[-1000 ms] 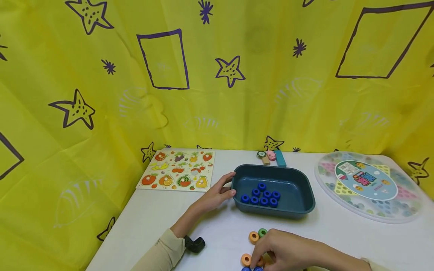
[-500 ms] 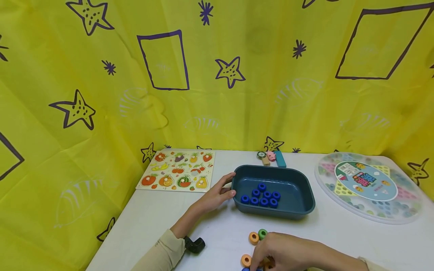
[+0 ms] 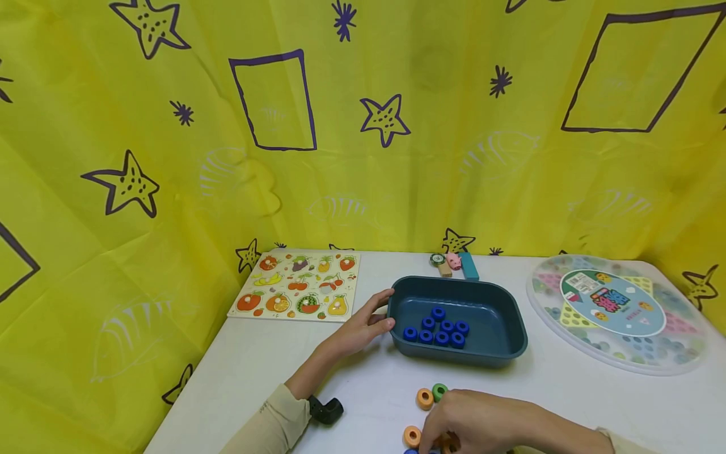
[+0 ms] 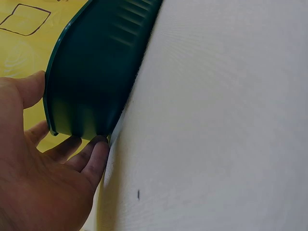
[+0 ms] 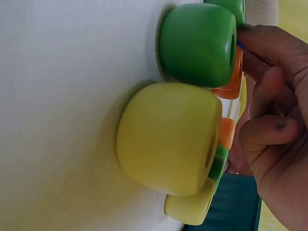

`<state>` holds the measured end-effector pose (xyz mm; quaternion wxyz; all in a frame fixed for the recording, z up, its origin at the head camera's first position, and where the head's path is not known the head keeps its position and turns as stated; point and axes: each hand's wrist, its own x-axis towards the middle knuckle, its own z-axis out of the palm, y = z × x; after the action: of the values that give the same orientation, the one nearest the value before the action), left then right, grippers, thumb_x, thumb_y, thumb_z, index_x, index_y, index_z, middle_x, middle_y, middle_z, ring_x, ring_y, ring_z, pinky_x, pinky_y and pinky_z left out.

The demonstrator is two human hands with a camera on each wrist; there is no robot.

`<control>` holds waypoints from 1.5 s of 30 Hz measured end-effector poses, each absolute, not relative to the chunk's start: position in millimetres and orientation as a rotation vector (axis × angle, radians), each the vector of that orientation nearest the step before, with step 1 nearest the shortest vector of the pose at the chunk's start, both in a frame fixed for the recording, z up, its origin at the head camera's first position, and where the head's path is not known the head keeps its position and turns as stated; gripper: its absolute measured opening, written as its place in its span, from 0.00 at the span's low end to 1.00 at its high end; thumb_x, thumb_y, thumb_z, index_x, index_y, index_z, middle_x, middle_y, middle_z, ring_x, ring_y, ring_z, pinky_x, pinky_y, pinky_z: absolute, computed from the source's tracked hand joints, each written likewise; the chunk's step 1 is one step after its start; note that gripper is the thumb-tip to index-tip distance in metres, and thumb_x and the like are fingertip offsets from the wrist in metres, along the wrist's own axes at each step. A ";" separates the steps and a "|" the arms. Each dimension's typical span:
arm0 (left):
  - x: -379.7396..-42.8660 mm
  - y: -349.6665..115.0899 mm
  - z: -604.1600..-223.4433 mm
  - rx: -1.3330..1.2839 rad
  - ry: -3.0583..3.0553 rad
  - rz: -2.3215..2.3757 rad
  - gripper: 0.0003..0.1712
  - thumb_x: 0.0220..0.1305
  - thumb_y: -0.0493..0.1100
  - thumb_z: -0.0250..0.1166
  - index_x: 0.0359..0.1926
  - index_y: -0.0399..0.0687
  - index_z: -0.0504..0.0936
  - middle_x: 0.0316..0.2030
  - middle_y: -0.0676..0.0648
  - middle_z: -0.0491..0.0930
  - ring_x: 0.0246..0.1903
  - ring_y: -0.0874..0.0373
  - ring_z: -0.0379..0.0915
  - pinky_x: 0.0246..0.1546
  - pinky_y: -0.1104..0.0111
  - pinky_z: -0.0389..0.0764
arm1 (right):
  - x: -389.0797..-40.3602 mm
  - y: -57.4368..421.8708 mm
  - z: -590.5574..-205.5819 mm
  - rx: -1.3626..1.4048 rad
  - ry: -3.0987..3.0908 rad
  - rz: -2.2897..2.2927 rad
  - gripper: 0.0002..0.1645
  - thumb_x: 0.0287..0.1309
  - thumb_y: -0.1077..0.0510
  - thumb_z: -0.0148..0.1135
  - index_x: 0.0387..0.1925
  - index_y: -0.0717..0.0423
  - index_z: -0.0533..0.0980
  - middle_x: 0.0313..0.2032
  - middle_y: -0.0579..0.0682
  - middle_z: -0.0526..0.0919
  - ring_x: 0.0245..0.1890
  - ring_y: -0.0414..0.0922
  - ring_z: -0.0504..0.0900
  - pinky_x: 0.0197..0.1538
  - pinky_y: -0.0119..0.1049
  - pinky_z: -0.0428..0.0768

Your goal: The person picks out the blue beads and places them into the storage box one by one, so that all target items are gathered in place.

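Note:
My left hand rests against the left end of a dark teal plastic bin; in the left wrist view its thumb and fingertips touch the outer wall. Inside the bin sit several blue ring-shaped beads. Low in the head view, my right hand reaches among loose beads, its fingertips partly hidden. A sliver of a blue bead shows between its fingers in the right wrist view. Around it are orange beads, a green bead and, closest to the right wrist camera, a yellow bead.
A fruit picture board lies at the back left of the white table. Behind the bin stand small toys, including a pink pig and a teal block. A round clear case lies at the right. Yellow cloth encloses the back.
My right hand has shifted slightly over the beads, uncovering an orange one beneath it and covering more of a blue one. The left hand and the bin have stayed put.

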<state>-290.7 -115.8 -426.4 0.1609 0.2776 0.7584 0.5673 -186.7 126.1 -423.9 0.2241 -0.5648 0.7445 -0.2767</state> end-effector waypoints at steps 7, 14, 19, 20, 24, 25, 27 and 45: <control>-290.5 -115.9 -426.3 0.783 2.173 1.611 0.36 0.69 0.44 0.54 0.72 0.51 0.48 0.69 0.38 0.50 0.61 0.40 0.59 0.57 0.57 0.66 | -185.5 125.0 -423.1 -1.554 2.049 -0.769 0.12 0.61 0.47 0.58 0.44 0.40 0.81 0.37 0.25 0.79 0.35 0.24 0.74 0.41 0.23 0.73; -290.0 -115.6 -425.8 0.784 2.166 1.613 0.36 0.69 0.42 0.54 0.72 0.49 0.48 0.69 0.37 0.50 0.61 0.40 0.58 0.56 0.56 0.67 | -193.7 132.8 -402.6 -1.540 2.097 -0.822 0.11 0.58 0.49 0.62 0.44 0.35 0.80 0.33 0.24 0.77 0.23 0.25 0.69 0.25 0.22 0.71; -289.9 -114.9 -424.5 0.771 2.164 1.615 0.36 0.69 0.42 0.54 0.72 0.50 0.48 0.69 0.38 0.50 0.62 0.40 0.58 0.57 0.55 0.66 | -218.4 151.7 -374.0 -1.506 2.190 -0.927 0.14 0.54 0.52 0.67 0.44 0.36 0.80 0.33 0.30 0.79 0.19 0.27 0.68 0.20 0.24 0.71; -289.9 -114.8 -424.4 0.769 2.166 1.614 0.35 0.69 0.42 0.54 0.72 0.50 0.48 0.68 0.38 0.50 0.62 0.40 0.58 0.57 0.55 0.66 | -225.7 156.9 -369.3 -1.503 2.228 -0.945 0.14 0.53 0.52 0.67 0.43 0.37 0.80 0.32 0.30 0.80 0.19 0.28 0.69 0.19 0.25 0.71; -289.5 -114.8 -423.5 0.764 2.177 1.611 0.35 0.69 0.43 0.54 0.72 0.51 0.49 0.68 0.39 0.51 0.61 0.41 0.59 0.57 0.56 0.66 | -260.2 179.5 -358.7 -1.445 2.400 -1.002 0.15 0.50 0.52 0.70 0.42 0.38 0.80 0.22 0.33 0.74 0.16 0.30 0.68 0.17 0.27 0.69; -289.4 -114.9 -423.6 0.765 2.175 1.614 0.35 0.69 0.43 0.54 0.72 0.51 0.49 0.68 0.39 0.51 0.61 0.41 0.59 0.57 0.56 0.66 | -269.6 185.2 -358.1 -1.409 2.435 -1.006 0.15 0.49 0.52 0.70 0.41 0.38 0.80 0.20 0.34 0.73 0.16 0.31 0.67 0.17 0.27 0.68; -289.1 -115.1 -423.5 0.766 2.172 1.620 0.35 0.69 0.44 0.54 0.72 0.51 0.49 0.68 0.39 0.52 0.61 0.41 0.59 0.56 0.56 0.67 | -287.6 195.3 -360.2 -1.335 2.491 -1.009 0.14 0.49 0.52 0.71 0.41 0.40 0.81 0.18 0.37 0.72 0.15 0.33 0.67 0.17 0.28 0.68; -288.4 -114.8 -424.1 0.777 2.185 1.617 0.35 0.69 0.42 0.53 0.72 0.50 0.49 0.68 0.38 0.51 0.61 0.41 0.59 0.57 0.56 0.66 | -359.1 213.3 -405.3 -1.094 2.559 -0.829 0.14 0.48 0.55 0.70 0.40 0.46 0.82 0.30 0.41 0.81 0.17 0.37 0.70 0.22 0.30 0.70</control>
<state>-288.4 -114.8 -424.1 0.1566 0.2716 0.7633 0.5649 -359.1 213.3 -405.3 0.1185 -0.3741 0.8750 -0.2835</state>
